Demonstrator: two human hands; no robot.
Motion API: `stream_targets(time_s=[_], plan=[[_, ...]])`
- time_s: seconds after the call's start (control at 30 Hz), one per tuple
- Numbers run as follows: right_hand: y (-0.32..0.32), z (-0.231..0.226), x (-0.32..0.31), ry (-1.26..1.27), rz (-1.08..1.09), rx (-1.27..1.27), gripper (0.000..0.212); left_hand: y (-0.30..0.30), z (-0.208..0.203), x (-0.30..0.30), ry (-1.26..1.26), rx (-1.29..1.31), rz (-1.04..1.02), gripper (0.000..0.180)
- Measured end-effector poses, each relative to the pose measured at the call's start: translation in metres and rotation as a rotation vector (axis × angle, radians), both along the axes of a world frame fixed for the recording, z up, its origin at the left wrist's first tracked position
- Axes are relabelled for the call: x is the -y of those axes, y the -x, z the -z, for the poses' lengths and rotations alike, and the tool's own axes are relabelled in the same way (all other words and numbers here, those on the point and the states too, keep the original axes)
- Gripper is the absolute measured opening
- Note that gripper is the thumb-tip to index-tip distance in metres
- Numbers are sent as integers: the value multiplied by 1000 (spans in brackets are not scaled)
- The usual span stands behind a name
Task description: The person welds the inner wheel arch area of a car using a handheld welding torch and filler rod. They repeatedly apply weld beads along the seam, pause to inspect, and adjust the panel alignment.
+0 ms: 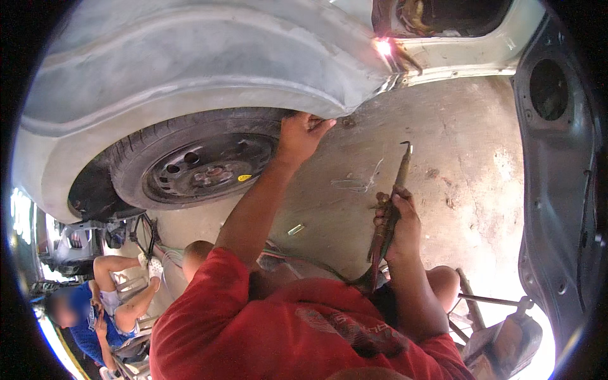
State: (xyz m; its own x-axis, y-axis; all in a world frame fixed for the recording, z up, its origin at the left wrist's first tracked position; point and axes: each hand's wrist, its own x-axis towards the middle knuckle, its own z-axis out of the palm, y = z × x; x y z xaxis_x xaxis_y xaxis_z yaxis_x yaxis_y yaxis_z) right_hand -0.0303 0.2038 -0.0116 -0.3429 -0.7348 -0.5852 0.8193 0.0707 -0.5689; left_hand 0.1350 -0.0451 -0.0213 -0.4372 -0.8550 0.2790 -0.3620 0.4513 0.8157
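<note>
My left hand point(299, 138) is at the lower lip of the grey car body panel point(190, 57), just beside the tyre point(142, 142). Its fingers are curled in; whatever they pinch, if anything, is hidden. In my right hand point(403, 221) is a gas welding torch point(404, 166), its thin bent tip upward over the floor. I can make out no flame at the tip. Hoses point(329, 272) run from the torch's lower end toward the left. Where the panel meets the door sill point(456, 58), a spot point(384, 47) glows bright pinkish white, apart from both hands.
A dark door panel point(560, 190) with a round hole stands along the right side. Metal or wire scraps point(358, 183) and a small clear piece point(296, 229) lie on the concrete floor point(468, 145). A person in blue point(88, 332) sits at lower left.
</note>
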Motion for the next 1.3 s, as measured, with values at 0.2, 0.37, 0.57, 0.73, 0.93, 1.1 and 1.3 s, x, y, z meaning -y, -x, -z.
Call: stream_targets(time_s=[0.2,0.37,0.57,0.73,0.93,1.1,1.3], plan=[[7,21,11,-18,-48,-75,45,-1,3,11,-126,-114,84,49],[19,45,25,-79,-23,-84,45,-10,-10,20,367,122,123,49],[72,109,29,-54,1,-92,27,-7,-10,18,279,119,142,47],[114,162,14,-77,32,-68,26,-13,-2,16,-110,-72,155,47],[172,248,-22,-512,6,-210,26,-9,-5,15,-148,220,46,62],[143,274,-18,-703,-58,-175,34,-70,-88,-27,-372,406,327,52],[170,309,-27,-648,-85,-90,48,-80,-264,-112,66,-36,551,40]])
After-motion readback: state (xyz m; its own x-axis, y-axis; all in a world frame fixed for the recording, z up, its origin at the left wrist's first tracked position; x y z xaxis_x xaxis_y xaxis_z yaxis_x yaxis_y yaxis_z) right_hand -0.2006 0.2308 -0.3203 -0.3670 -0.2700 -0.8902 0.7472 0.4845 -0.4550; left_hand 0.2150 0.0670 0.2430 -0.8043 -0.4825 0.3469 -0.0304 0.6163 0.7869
